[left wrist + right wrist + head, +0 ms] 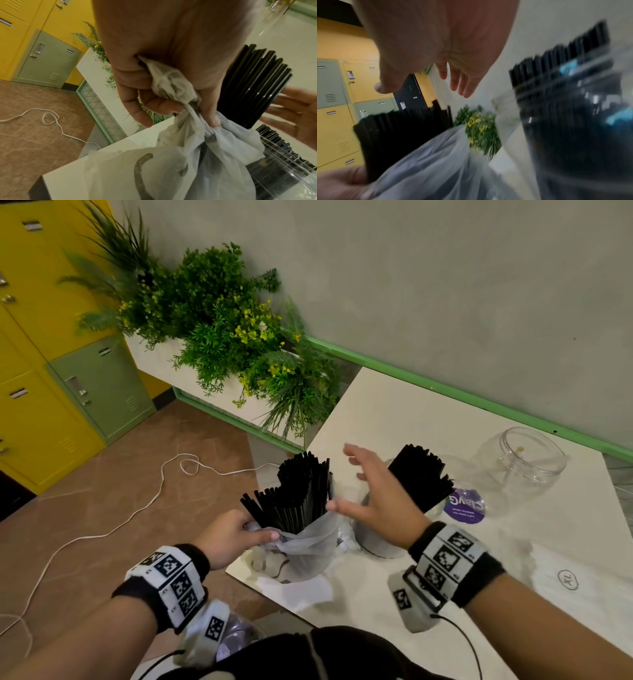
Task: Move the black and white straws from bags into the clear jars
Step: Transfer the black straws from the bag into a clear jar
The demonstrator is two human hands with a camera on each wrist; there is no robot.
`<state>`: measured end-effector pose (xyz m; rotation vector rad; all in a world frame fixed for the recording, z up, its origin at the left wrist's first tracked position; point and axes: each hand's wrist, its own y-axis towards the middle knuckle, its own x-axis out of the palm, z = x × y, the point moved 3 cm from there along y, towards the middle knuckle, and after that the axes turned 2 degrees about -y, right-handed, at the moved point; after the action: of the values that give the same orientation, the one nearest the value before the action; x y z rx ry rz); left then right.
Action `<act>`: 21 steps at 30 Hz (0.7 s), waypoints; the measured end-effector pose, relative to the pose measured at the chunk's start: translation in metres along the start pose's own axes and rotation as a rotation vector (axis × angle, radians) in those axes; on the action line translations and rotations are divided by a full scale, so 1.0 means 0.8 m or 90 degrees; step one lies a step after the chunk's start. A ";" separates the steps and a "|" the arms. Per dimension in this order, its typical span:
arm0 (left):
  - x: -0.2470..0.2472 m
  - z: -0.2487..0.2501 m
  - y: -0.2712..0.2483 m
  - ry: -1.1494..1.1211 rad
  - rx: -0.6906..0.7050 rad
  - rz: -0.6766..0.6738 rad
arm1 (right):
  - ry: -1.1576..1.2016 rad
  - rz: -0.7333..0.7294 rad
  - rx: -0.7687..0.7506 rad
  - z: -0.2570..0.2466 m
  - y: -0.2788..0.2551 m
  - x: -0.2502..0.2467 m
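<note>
On the surface (394, 412) the left hand (227, 537) bunches the thin, slippery bag (308, 542) below its upright black straws (294, 494), light, stiff and apt to splay, best clasped mid-bundle by the right hand (373, 498), spread and holding nothing, beside the straw-filled jar (387, 539).

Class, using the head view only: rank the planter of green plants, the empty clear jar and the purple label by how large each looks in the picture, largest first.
1. Planter of green plants: by far the most area.
2. Empty clear jar: clearly smaller, though it lies nearer the camera.
3. Purple label: smallest, and partly hidden behind black straws.
</note>
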<state>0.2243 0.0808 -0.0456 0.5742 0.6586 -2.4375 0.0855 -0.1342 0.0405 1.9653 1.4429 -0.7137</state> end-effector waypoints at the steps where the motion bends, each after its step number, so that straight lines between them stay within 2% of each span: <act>1: 0.000 -0.002 0.000 0.005 0.004 0.000 | 0.062 -0.032 0.040 0.001 0.002 0.017; 3: 0.001 0.000 -0.003 0.009 0.013 0.003 | 0.138 -0.043 0.098 0.008 0.008 0.044; 6: 0.003 0.006 -0.008 -0.010 0.024 -0.005 | 0.130 -0.028 0.140 0.022 0.017 0.069; 10: 0.005 0.010 -0.014 -0.028 0.044 -0.011 | 0.107 0.002 0.118 0.027 0.023 0.075; 13: 0.007 0.010 -0.014 -0.018 0.036 -0.004 | 0.081 -0.029 0.122 0.031 0.021 0.082; 15: 0.010 0.013 -0.014 -0.029 0.042 0.018 | 0.059 -0.035 0.080 0.021 0.020 0.084; 18: 0.015 0.019 -0.014 -0.119 0.066 0.036 | 0.031 -0.007 0.018 -0.004 0.018 0.077; 21: 0.015 0.022 -0.013 -0.139 0.079 0.045 | 0.036 0.039 0.020 -0.007 0.012 0.070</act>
<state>0.2048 0.0740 -0.0348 0.3649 0.3941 -2.4412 0.1104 -0.0967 0.0058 2.0590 1.4067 -0.6618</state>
